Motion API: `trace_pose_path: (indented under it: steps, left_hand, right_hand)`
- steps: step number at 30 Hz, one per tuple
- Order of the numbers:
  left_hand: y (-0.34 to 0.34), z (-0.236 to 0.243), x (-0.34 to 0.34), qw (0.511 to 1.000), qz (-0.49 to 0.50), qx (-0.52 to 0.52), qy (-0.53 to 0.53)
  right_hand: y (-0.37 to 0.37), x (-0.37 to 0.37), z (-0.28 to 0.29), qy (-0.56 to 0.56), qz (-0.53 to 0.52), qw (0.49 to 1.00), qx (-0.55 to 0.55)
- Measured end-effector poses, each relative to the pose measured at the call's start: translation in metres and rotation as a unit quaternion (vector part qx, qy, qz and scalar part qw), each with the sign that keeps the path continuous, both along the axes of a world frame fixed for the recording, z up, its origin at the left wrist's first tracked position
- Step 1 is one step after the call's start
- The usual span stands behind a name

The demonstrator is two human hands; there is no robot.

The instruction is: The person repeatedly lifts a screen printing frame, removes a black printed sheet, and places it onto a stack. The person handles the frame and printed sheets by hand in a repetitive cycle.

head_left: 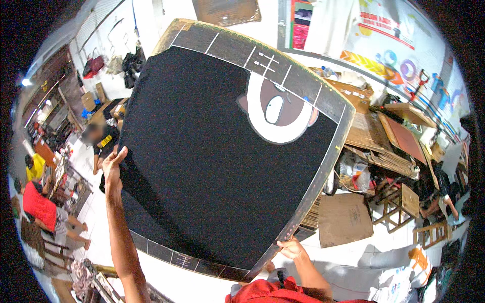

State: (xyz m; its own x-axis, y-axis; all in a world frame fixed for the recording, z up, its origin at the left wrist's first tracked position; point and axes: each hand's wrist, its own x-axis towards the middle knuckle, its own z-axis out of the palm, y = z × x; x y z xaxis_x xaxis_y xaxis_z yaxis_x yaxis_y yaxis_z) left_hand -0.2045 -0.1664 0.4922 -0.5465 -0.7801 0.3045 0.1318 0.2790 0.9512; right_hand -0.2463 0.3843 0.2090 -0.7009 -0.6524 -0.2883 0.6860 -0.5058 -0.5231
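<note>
A large flat board (222,43) with white ruled marks along its dark borders is held up, tilted, in front of me. Black fabric (202,151) covers most of its face. Near the fabric's upper right is a printed cartoon eye (278,108) in white, brown and grey. My left hand (114,164) grips the board's left edge, thumb toward the face. Low on the right edge, my right hand (291,248) is closed round the border. The fingers behind the board are hidden from view on both sides.
Cardboard sheets (346,219) and wooden stools (399,207) stand to the right, below stacked boards (399,134). At the left are a person in red (40,204), one in yellow (35,166) and another in black (105,141). White bags (399,283) lie lower right.
</note>
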Motion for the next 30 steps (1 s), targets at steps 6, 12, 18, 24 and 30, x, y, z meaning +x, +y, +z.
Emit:
trace_pose_path:
  steps: [6, 12, 18, 24, 30]
  left_hand:
    - [0.024, 0.005, -0.025, 0.996, -0.085, -0.028, 0.003]
    - [0.029, 0.020, -0.044, 0.993, -0.114, -0.018, -0.032]
    - [0.072, 0.006, -0.033, 0.975, -0.116, -0.177, -0.068]
    - [0.137, -0.036, -0.008, 0.912, -0.156, -0.359, -0.123]
    - [0.210, -0.127, 0.003, 0.820, -0.272, -0.504, -0.014]
  right_hand:
    - [0.001, 0.039, -0.009, -0.044, -0.014, 0.999, -0.013]
    - [-0.010, 0.056, -0.030, -0.045, -0.023, 0.998, -0.038]
    - [-0.009, 0.070, -0.092, 0.096, 0.199, 0.899, 0.377]
    - [-0.051, 0.075, 0.042, 0.531, 0.104, 0.684, 0.489]
    - [-0.119, 0.036, 0.173, 0.743, -0.095, 0.408, 0.522]
